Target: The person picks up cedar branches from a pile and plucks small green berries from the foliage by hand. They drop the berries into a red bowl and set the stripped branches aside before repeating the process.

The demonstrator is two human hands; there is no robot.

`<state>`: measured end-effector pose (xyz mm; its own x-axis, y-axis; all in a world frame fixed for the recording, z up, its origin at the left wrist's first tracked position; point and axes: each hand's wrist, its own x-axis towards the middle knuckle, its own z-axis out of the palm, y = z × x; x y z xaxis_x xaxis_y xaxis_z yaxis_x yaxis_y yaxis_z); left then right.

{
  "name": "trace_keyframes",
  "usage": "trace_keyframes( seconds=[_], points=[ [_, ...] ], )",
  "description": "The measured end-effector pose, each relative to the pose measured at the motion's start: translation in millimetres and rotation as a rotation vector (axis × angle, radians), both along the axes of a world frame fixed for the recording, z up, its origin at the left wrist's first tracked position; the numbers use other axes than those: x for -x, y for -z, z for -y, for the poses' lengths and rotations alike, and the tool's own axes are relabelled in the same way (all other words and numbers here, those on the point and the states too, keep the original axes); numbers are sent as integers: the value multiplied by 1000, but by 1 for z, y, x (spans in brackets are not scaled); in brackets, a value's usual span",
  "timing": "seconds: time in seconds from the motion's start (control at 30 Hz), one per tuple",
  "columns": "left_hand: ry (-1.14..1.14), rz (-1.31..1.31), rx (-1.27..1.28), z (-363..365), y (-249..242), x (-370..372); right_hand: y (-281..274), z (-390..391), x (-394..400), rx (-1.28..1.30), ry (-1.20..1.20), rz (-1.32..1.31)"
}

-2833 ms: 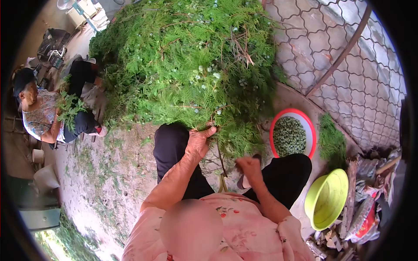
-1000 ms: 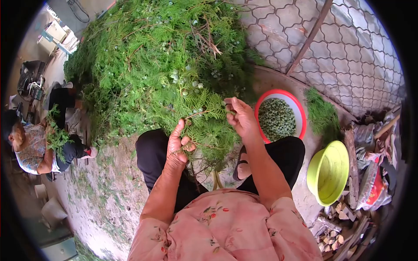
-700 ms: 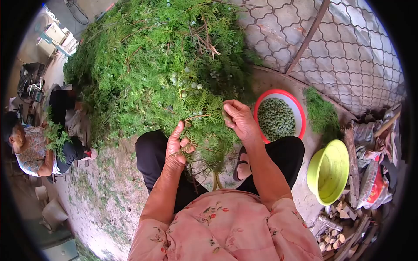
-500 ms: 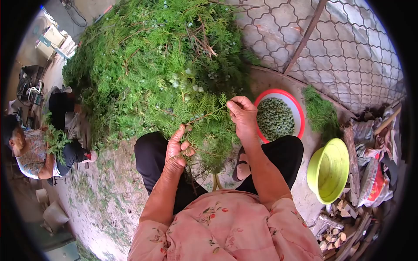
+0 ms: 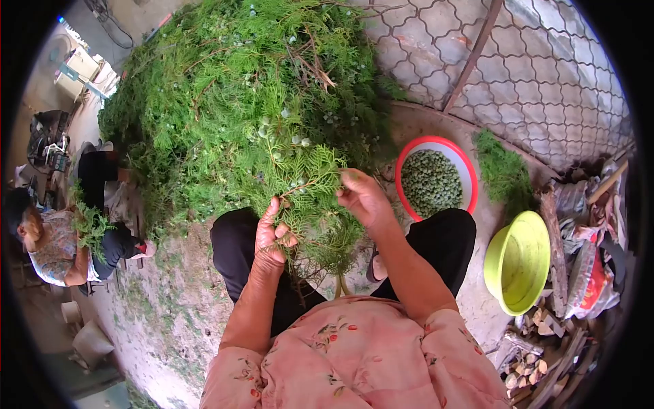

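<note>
My left hand (image 5: 274, 233) is closed around the stem of a leafy cypress branch (image 5: 315, 178), holding it up over my lap. Pale green cones (image 5: 298, 141) show among the foliage just above. My right hand (image 5: 364, 198) is at the right edge of that branch, fingers curled and pinched, slightly blurred. What sits between those fingertips is too small to make out. Right of my right hand stands a red-rimmed white basin (image 5: 471, 178) holding many small green cones (image 5: 430, 183).
A large heap of cut cypress branches (image 5: 225, 102) rises in front. At right are a cypress clump (image 5: 505, 174), a yellow-green basin (image 5: 521, 262), chopped firewood (image 5: 528, 368) and a wire mesh panel (image 5: 538, 82). Another person (image 5: 58, 238) sits at left holding a green branch.
My right hand has moved down and left, closer to my left hand. The held branch has shifted slightly left, still in my left hand.
</note>
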<state>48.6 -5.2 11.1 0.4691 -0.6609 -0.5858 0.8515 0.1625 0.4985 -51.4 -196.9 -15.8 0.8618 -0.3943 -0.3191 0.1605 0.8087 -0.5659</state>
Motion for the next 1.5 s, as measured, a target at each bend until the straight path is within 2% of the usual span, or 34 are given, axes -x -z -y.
trace_keyframes(
  seconds=[0.07,0.13,0.3,0.37,0.47,0.53,0.6,0.7,0.77,0.8,0.87,0.9,0.97,1.0,1.07,1.1,1.17,1.27,1.4,1.5],
  points=[
    [9,-4,35,2,1,0,-9,-8,-2,4,-36,0],
    [14,-11,65,2,2,2,-19,-13,-4,-83,66,-3],
    [-4,-43,67,2,4,-1,-22,-4,0,52,-139,191],
    [-19,-55,40,3,1,1,-36,-13,-2,74,-16,21],
    [-41,-78,0,6,-6,4,-29,-12,-7,218,-26,-51],
    [-50,-87,-13,6,-8,4,-26,-12,-7,223,-18,-32],
    [-21,-98,39,4,-9,3,-19,-10,-7,226,-11,-12],
    [-31,-108,79,3,2,-1,-13,-7,-6,376,-84,-102],
    [-49,-104,39,4,3,2,-24,-19,-8,548,197,-378],
    [-68,-99,1,4,3,3,-14,-16,-8,548,197,-378],
    [-61,-94,1,4,2,5,15,-8,-6,1366,533,-269],
    [-53,-87,1,4,2,5,8,-5,-3,1365,533,-269],
    [-24,-86,24,-1,0,1,-7,2,2,869,356,-429],
    [6,-85,46,-3,0,0,-5,3,4,869,356,-430],
    [-19,-83,31,2,1,-2,0,7,7,356,197,-109],
    [-38,-79,6,4,-1,-1,3,8,7,357,199,-108],
    [-57,-71,32,3,-2,0,8,6,5,71,108,92],
    [-28,-80,29,1,-3,0,-2,-1,0,6,53,5],
    [-15,-90,39,2,6,0,-14,-8,-6,-34,113,-39],
    [-13,-98,41,3,3,0,2,-3,-9,104,-1,42]
  ],
)
